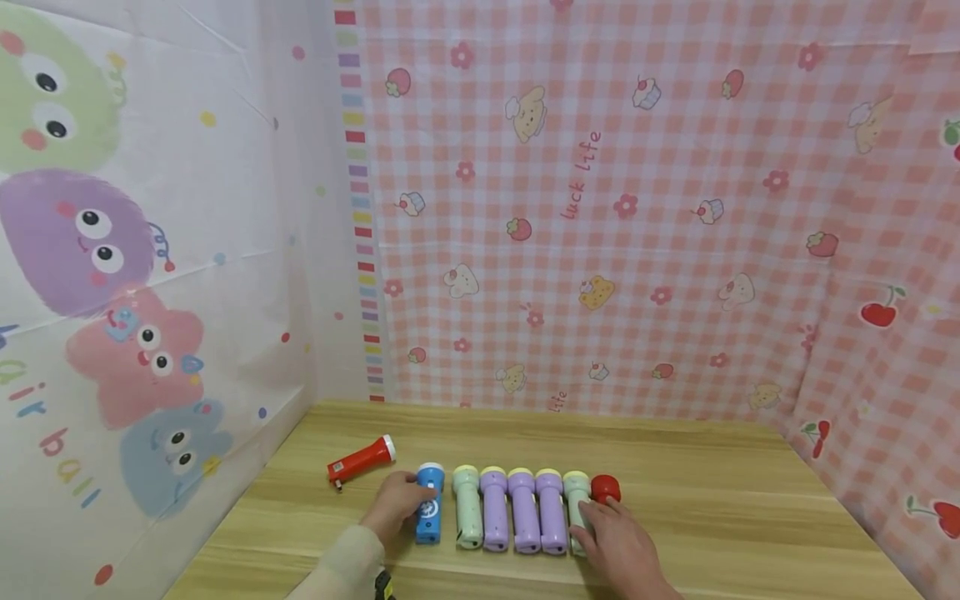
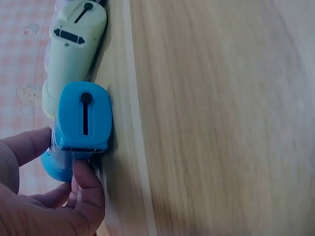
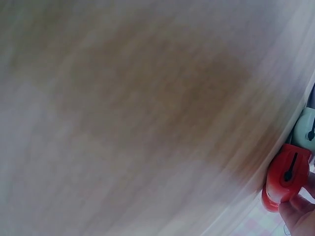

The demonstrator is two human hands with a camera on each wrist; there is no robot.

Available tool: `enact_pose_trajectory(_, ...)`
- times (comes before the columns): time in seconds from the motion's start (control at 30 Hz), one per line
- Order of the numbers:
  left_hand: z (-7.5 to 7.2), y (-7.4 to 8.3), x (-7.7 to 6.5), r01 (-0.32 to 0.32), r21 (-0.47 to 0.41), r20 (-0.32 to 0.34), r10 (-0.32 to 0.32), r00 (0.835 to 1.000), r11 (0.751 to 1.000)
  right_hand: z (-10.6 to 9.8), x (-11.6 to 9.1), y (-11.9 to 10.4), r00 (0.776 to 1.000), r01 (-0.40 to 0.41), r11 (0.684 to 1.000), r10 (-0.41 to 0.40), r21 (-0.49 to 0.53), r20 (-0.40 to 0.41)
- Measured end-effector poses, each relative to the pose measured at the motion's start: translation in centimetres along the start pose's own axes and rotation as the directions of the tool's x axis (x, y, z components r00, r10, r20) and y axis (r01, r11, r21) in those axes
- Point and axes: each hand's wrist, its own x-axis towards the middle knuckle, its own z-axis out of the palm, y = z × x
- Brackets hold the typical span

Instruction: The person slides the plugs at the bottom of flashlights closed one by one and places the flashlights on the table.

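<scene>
My left hand (image 1: 393,507) grips a blue flashlight (image 1: 429,527), which lies at the left of a row with its head pointing to the back. In the left wrist view, thumb and fingers sit on either side of the blue flashlight (image 2: 84,115), its end cap facing the camera. At the row's right end my right hand (image 1: 621,542) holds a red flashlight (image 1: 605,487), its body mostly covered by that hand. The right wrist view has fingers around the red flashlight (image 3: 286,172), beside a pale green flashlight (image 3: 306,129).
Between the hands lie a pale green flashlight (image 1: 468,512), three purple flashlights (image 1: 523,512) and another pale green flashlight (image 1: 576,492), side by side. Another red flashlight (image 1: 362,460) lies slanted at the back left of the wooden table (image 1: 720,500). Patterned cloths (image 1: 600,250) hang behind and beside it.
</scene>
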Motion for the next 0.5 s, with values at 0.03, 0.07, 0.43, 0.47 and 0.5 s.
enact_pose_trajectory(0.03,0.18,0.05,0.03,-0.001,-0.004,0.002,0.001,1.000,1.000,-0.01,-0.02,0.00,1.000,0.001,1.000,-0.001,-0.001,-0.003)
enact_pose_trajectory(0.07,0.36,0.08,0.07,-0.004,-0.011,0.002,0.004,1.000,1.000,-0.02,-0.03,0.01,1.000,0.002,1.000,-0.002,-0.002,-0.007)
enact_pose_trajectory(0.43,0.99,0.22,0.23,-0.015,-0.039,0.017,0.016,1.000,0.999,-0.02,-0.40,-0.09,0.997,0.047,0.999,-0.047,-0.004,-0.069)
enact_pose_trajectory(0.47,0.96,0.22,0.18,-0.019,-0.039,0.022,0.019,1.000,0.999,0.00,-0.41,-0.07,0.997,0.047,0.999,-0.047,-0.004,-0.069)
enact_pose_trajectory(0.5,0.94,0.22,0.18,-0.018,-0.040,0.024,0.019,1.000,0.999,0.00,-0.42,-0.04,0.997,0.045,0.999,-0.046,-0.004,-0.069)
